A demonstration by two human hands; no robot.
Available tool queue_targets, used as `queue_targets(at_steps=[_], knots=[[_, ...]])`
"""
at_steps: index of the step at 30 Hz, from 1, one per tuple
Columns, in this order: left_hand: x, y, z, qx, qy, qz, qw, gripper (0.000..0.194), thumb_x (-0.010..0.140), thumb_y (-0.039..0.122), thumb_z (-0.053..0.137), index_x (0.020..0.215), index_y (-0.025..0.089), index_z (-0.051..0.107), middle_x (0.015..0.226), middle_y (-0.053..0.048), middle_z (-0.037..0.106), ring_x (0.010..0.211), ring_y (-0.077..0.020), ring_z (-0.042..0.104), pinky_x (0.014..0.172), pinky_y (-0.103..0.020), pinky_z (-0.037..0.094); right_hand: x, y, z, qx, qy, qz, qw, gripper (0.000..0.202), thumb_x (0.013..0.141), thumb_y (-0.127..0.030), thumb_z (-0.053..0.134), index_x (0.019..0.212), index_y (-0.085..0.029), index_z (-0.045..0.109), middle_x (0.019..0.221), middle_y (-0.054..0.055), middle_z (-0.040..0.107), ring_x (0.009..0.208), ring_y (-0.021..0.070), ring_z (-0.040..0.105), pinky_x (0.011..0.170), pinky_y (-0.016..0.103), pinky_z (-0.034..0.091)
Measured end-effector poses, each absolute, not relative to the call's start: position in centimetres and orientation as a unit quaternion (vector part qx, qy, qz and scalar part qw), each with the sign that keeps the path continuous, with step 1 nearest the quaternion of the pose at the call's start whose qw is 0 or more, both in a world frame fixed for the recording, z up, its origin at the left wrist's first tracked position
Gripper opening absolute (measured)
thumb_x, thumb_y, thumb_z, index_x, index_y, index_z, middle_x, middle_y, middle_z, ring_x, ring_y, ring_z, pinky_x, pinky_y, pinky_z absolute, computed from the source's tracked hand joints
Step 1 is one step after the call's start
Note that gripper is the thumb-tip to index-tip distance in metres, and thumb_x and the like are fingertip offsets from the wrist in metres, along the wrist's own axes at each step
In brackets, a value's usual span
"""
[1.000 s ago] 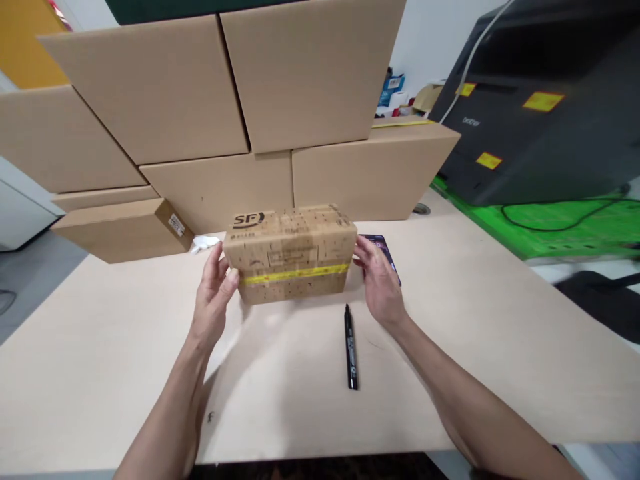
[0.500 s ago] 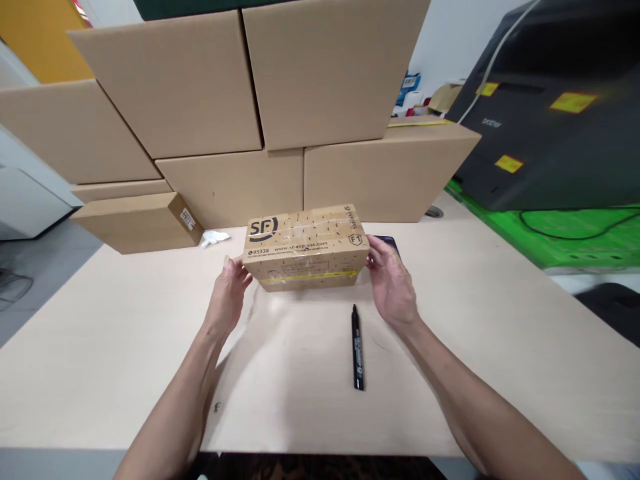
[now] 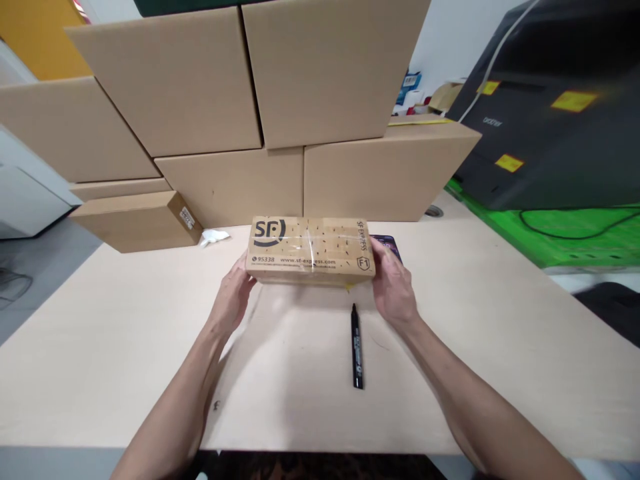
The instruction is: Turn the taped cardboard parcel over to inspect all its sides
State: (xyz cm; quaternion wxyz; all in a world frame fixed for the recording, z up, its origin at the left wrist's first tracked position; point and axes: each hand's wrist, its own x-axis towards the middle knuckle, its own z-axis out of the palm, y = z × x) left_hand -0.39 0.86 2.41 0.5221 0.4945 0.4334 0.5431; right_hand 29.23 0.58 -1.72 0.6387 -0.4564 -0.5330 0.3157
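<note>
A small brown SF carton (image 3: 310,247) with clear tape over its printed face is held between both hands at the middle of the table. My left hand (image 3: 233,297) grips its left end, and my right hand (image 3: 394,283) grips its right end; some fingertips are hidden behind the carton. The printed face points up toward me. A black marker (image 3: 357,348) lies on the table just in front of the carton, nearer to me. Partly behind my right hand is a dark phone (image 3: 387,244).
Large plain cartons (image 3: 325,73) are stacked along the back of the table (image 3: 125,360). A flat carton (image 3: 135,220) and a crumpled white tissue (image 3: 215,237) are at the back left. On the right, a black case (image 3: 540,133) stands on a green base (image 3: 565,233).
The small carton has tipped toward me, so its printed top shows more fully and its front side less. Both hands have kept hold and turned slightly with it.
</note>
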Motion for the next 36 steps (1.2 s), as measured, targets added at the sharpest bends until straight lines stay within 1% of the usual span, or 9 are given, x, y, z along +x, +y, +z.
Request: queue_targets(at_steps=[4, 7, 10, 13, 19, 24, 28, 31, 36], knots=[[-0.7, 1.2, 2.4, 0.488, 0.401, 0.560, 0.536, 0.048, 0.089, 0.061, 0.073, 0.122, 0.026, 0.076, 0.143, -0.010, 0.073, 0.135, -0.0345, 0.065, 0.111, -0.049, 0.054, 29.0, 0.6, -1.0, -0.404, -0.503, 0.345, 0.682, 0.046, 0.100, -0.065, 0.054, 0.124, -0.034, 0.076, 0.136, 0.007, 0.076, 0.134, 0.0321, 0.068, 0.109, 0.056, 0.056], [-0.9, 1.5, 1.7, 0.451, 0.437, 0.574, 0.526, 0.048, 0.084, 0.067, 0.077, 0.105, 0.025, 0.074, 0.133, -0.010, 0.077, 0.124, -0.0329, 0.070, 0.101, -0.047, 0.058, 28.6, 0.8, -0.6, -0.420, -0.450, 0.366, 0.698, 0.045, 0.095, -0.070, 0.058, 0.097, -0.029, 0.077, 0.117, 0.007, 0.082, 0.118, 0.0312, 0.074, 0.102, 0.052, 0.058], [-0.7, 1.4, 1.3, 0.434, 0.479, 0.549, 0.530, 0.057, 0.087, 0.074, 0.071, 0.110, 0.022, 0.074, 0.133, -0.012, 0.077, 0.126, -0.0338, 0.070, 0.101, -0.046, 0.058, 28.5, 1.0, -0.8, -0.485, -0.397, 0.390, 0.674, 0.055, 0.090, -0.078, 0.060, 0.078, -0.025, 0.073, 0.095, 0.009, 0.083, 0.098, 0.0299, 0.078, 0.093, 0.049, 0.060], [0.0, 1.1, 1.3, 0.422, 0.494, 0.507, 0.567, 0.064, 0.088, 0.075, 0.070, 0.122, 0.020, 0.074, 0.132, -0.013, 0.078, 0.133, -0.0361, 0.067, 0.108, -0.048, 0.055, 28.4, 0.9, -1.2, -0.531, -0.393, 0.435, 0.612, 0.059, 0.087, -0.081, 0.061, 0.089, -0.024, 0.076, 0.093, 0.010, 0.083, 0.094, 0.0310, 0.078, 0.089, 0.049, 0.061], [0.2, 0.7, 1.9, 0.480, 0.421, 0.538, 0.550, 0.061, 0.083, 0.049, 0.084, 0.137, 0.026, 0.068, 0.148, -0.009, 0.070, 0.142, -0.0344, 0.061, 0.119, -0.048, 0.049, 28.7, 0.6, -1.2, -0.466, -0.466, 0.431, 0.616, 0.055, 0.095, -0.071, 0.058, 0.131, -0.030, 0.070, 0.147, 0.009, 0.072, 0.135, 0.0314, 0.067, 0.110, 0.052, 0.054], [-0.9, 1.0, 1.9, 0.487, 0.390, 0.587, 0.516, 0.062, 0.071, 0.026, 0.085, 0.131, 0.032, 0.070, 0.151, -0.004, 0.067, 0.145, -0.0308, 0.055, 0.120, -0.045, 0.046, 29.1, 0.9, -0.6, -0.420, -0.416, 0.432, 0.680, 0.052, 0.091, -0.072, 0.063, 0.121, -0.032, 0.073, 0.140, 0.008, 0.075, 0.134, 0.0309, 0.067, 0.107, 0.051, 0.054], [-1.0, 1.2, 1.9, 0.454, 0.403, 0.590, 0.532, 0.059, 0.082, 0.052, 0.078, 0.136, 0.029, 0.070, 0.157, -0.008, 0.062, 0.144, -0.0355, 0.055, 0.114, -0.050, 0.050, 28.9, 1.1, -0.8, -0.438, -0.357, 0.432, 0.703, 0.048, 0.086, -0.071, 0.071, 0.108, -0.030, 0.078, 0.122, 0.007, 0.082, 0.122, 0.0293, 0.072, 0.099, 0.046, 0.054], [-0.7, 1.1, 2.0, 0.454, 0.447, 0.575, 0.513, 0.061, 0.089, 0.069, 0.069, 0.133, 0.027, 0.073, 0.151, -0.012, 0.067, 0.136, -0.0372, 0.061, 0.106, -0.051, 0.054, 28.6, 1.1, -0.9, -0.440, -0.341, 0.430, 0.711, 0.047, 0.084, -0.071, 0.073, 0.103, -0.029, 0.081, 0.112, 0.006, 0.084, 0.114, 0.0283, 0.074, 0.096, 0.044, 0.053], [-0.3, 0.9, 2.2, 0.452, 0.436, 0.569, 0.531, 0.050, 0.083, 0.062, 0.082, 0.119, 0.027, 0.081, 0.140, -0.008, 0.076, 0.130, -0.0332, 0.066, 0.105, -0.044, 0.054, 28.5, 0.8, -0.4, -0.412, -0.354, 0.442, 0.714, 0.042, 0.083, -0.067, 0.076, 0.104, -0.031, 0.083, 0.116, 0.005, 0.083, 0.113, 0.0265, 0.073, 0.095, 0.042, 0.051]])
